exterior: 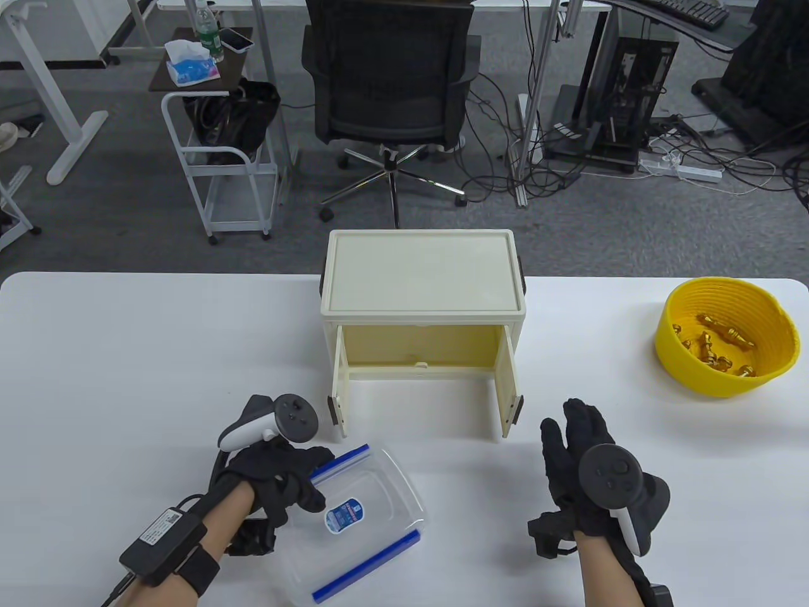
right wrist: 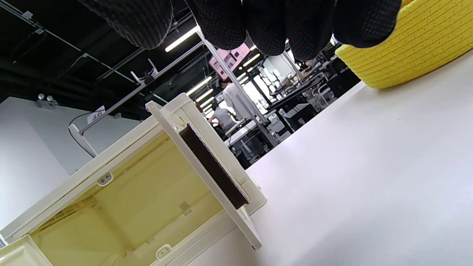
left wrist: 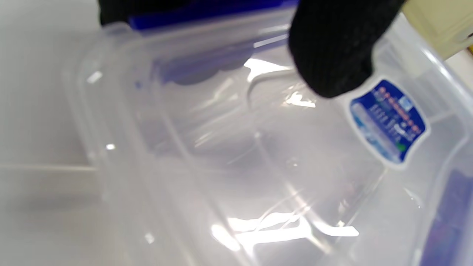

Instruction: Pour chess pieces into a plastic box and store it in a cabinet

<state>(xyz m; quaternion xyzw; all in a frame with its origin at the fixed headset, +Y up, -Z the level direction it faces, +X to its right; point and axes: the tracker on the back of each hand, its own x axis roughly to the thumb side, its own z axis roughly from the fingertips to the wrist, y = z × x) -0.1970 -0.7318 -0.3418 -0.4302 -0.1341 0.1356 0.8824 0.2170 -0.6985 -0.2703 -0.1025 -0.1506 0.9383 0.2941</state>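
The white surface carries three task items. The cream cabinet stands at 12 o'clock from the hands, at the far edge, with both front doors swung open toward the person and its interior exposed. The clear plastic box, fitted with blue clips on two opposite edges and a blue label on its lid, lies in front of the cabinet at the 7 o'clock position, just beside the left door. The yellow bowl sits at 3 o'clock from the cabinet, well apart from it, and holds several gold chess pieces.

The left hand rests on the far left corner of the plastic box. Its fingers curl down onto the lid, with one fingertip close to the blue label in the left wrist view. Whether they grip the rim cannot be determined.

The right hand is positioned at 5 o'clock from the cabinet, near the right door, apart from all items. Its fingers are extended and loosely together, holding nothing. The right wrist view shows the open right door and the bowl wall beyond the fingertips.
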